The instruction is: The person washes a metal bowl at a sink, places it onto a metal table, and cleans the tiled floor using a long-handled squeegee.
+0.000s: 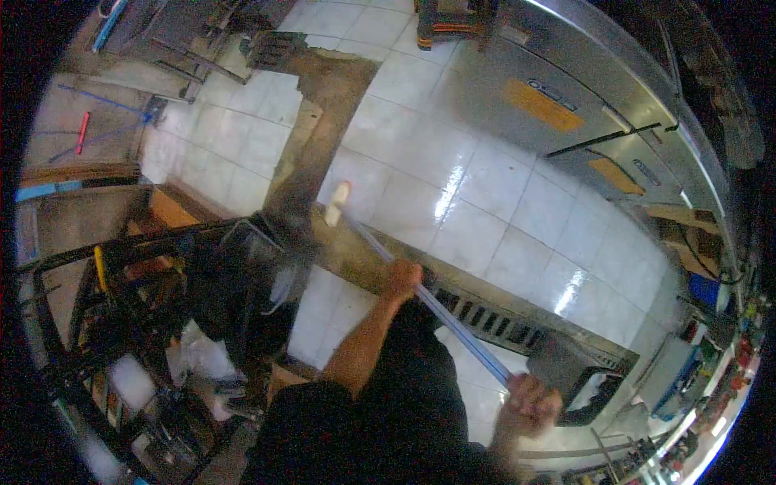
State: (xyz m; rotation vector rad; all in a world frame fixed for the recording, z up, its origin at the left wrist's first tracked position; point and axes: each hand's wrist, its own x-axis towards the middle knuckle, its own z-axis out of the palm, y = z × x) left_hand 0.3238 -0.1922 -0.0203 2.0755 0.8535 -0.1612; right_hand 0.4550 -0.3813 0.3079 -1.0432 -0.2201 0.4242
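Note:
A long pole (462, 330) in pale blue-grey slants across the view, with a small cream-coloured head (337, 204) at its far end. The head is on or just above the floor, beside the brown strip; its exact kind is unclear. My left hand (402, 280) is closed around the middle of the pole. Lower and to the right, my right hand (533, 406) grips the near end, slightly blurred. White floor tiles (404, 194) with bright reflections lie beyond the head. A slotted drain grate (489, 319) runs under the pole.
At the upper right stand steel cabinets (598, 153) with orange labels. A brown, bare-looking floor strip (323, 121) crosses the tiles. Dark racks and clutter (145, 315) fill the left, near a black bag (271, 267). An open grey and black bin (594, 392) is near my right hand.

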